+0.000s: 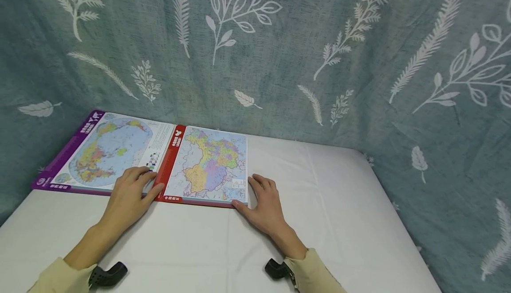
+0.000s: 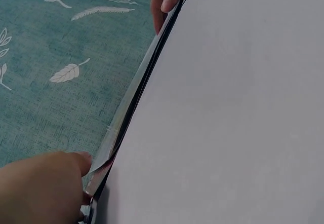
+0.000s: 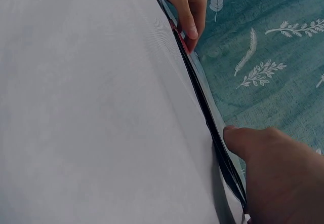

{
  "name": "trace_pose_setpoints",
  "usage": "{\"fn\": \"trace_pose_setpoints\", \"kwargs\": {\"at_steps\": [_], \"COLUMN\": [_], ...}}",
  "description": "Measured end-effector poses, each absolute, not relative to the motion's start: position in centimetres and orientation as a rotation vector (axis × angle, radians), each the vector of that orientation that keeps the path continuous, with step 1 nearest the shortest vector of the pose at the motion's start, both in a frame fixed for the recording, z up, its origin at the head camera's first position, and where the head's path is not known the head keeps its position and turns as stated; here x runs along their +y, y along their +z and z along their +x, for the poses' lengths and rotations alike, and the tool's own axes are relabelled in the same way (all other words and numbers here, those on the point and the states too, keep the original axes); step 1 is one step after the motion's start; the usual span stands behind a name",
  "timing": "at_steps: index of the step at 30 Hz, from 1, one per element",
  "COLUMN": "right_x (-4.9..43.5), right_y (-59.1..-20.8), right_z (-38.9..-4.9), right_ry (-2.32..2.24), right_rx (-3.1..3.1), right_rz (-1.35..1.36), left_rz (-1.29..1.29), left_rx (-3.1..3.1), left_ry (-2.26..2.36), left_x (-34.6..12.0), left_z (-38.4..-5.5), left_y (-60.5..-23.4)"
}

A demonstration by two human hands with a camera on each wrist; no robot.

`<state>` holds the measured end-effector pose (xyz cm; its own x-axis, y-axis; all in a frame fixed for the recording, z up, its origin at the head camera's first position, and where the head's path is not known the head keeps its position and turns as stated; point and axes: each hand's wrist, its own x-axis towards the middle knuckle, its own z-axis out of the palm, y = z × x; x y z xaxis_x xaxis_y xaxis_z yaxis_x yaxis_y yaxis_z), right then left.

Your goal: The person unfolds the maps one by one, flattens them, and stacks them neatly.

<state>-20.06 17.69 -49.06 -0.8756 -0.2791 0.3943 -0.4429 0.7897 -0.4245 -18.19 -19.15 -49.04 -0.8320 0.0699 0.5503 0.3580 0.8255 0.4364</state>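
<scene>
Two flat map sheets lie side by side: one with a purple border and a world map (image 1: pixel 112 146), the other a map with a red strip (image 1: pixel 211 164) along its left side. My left hand (image 1: pixel 129 197) rests on the front edge where they meet, fingers on the purple-bordered map and thumb on the red strip. My right hand (image 1: pixel 263 204) touches the front right corner of the red-strip map, thumb at its front edge and fingers along its right side. In the left wrist view, my left hand (image 2: pixel 45 188) is close against the dark front edge.
A white cloth (image 1: pixel 339 222) covers the table under the maps. Behind it hangs a teal curtain (image 1: pixel 279 71) with white leaf prints, close to the maps' far edges. Black wrist straps (image 1: pixel 108 275) show by both cuffs.
</scene>
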Motion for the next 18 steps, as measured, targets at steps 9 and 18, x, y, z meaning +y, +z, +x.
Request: {"fn": "trace_pose_setpoints", "kwargs": {"at_steps": [9,18], "right_x": [17.6,17.9], "right_y": [-49.1,-49.0], "right_z": [-20.0,-20.1], "right_ry": [0.753,0.757], "right_rx": [-2.641,-2.614], "right_rz": [0.589,0.582], "left_rz": [-0.277,-0.261], "left_rx": [-2.435,-2.408], "left_ry": [-0.756,-0.836], "left_x": [-18.2,-17.6], "left_z": [-18.0,-18.4], "left_y": [-49.1,-49.2]}}
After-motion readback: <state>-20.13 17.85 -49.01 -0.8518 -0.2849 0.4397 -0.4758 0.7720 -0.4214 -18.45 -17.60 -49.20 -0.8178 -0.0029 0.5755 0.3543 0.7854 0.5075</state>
